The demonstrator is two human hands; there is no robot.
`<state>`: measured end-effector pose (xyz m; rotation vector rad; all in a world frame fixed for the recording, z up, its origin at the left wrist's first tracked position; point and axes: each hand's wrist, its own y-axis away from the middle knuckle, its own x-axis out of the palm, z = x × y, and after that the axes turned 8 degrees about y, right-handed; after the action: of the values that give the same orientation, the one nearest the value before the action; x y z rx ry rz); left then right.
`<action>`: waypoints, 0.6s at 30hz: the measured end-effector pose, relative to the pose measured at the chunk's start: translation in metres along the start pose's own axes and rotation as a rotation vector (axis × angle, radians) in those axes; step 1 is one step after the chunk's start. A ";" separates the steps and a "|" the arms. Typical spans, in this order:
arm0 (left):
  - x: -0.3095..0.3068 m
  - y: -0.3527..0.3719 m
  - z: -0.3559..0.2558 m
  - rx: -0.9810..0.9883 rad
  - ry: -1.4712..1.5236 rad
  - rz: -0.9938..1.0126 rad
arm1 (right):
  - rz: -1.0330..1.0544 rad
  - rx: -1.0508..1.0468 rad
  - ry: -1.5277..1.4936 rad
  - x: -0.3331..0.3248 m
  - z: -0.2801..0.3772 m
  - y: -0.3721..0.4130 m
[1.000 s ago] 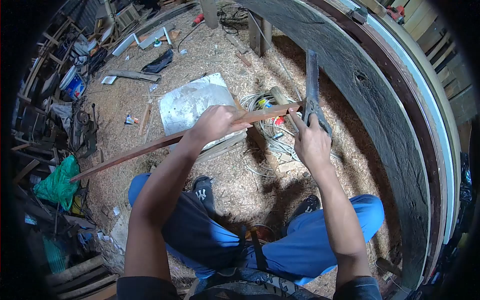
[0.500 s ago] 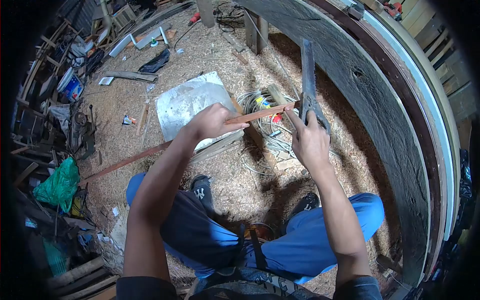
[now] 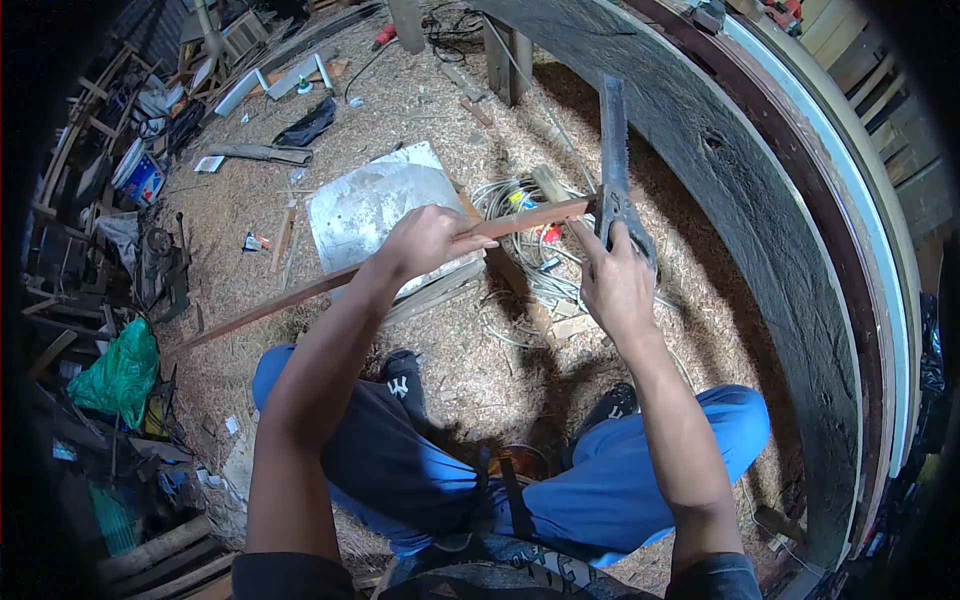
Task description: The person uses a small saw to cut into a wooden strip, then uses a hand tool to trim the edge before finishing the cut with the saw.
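A long, thin reddish wooden strip (image 3: 270,308) runs from the lower left up to the saw at the right. Around its upper part my left hand (image 3: 428,240) is closed. My right hand (image 3: 618,285) grips the dark handle of a hand saw (image 3: 614,140), whose blade points away from me, upright in this view. The strip's far end meets the saw near the handle, with my right index finger stretched out just beneath it. Below the strip lie a worn whitish metal sheet (image 3: 365,212) and a tangled coil of pale cable (image 3: 565,290).
A large dark plank (image 3: 740,190) on edge curves along the right side. Wood shavings cover the ground. At the left are a green plastic bag (image 3: 122,370), a white paint bucket (image 3: 138,172) and scrap wood. A wooden post (image 3: 508,65) stands at the back.
The saw and my right hand have shifted very slightly left and up. The strip's lower left part sits a little higher. Both hands keep their hold.
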<state>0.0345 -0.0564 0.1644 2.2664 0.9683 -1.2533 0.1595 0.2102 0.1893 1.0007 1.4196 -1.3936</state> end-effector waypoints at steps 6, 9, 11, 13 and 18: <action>0.020 -0.001 0.016 -0.036 -0.094 -0.052 | 0.157 0.037 -0.056 0.020 0.007 -0.002; 0.034 -0.003 0.029 -0.060 -0.113 -0.030 | 0.190 0.011 -0.095 0.032 0.007 -0.001; 0.042 -0.004 0.038 -0.076 -0.124 -0.023 | 0.231 0.020 -0.128 0.035 0.008 -0.002; 0.042 -0.007 0.039 -0.178 -0.177 0.044 | 0.290 0.054 -0.236 0.034 0.010 -0.004; 0.068 -0.004 0.048 -0.232 -0.215 0.027 | 0.298 0.069 -0.435 0.075 0.004 0.003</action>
<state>0.0279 -0.0563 0.0812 1.9191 0.9467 -1.2705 0.1410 0.2035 0.1171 0.8462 0.8705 -1.3417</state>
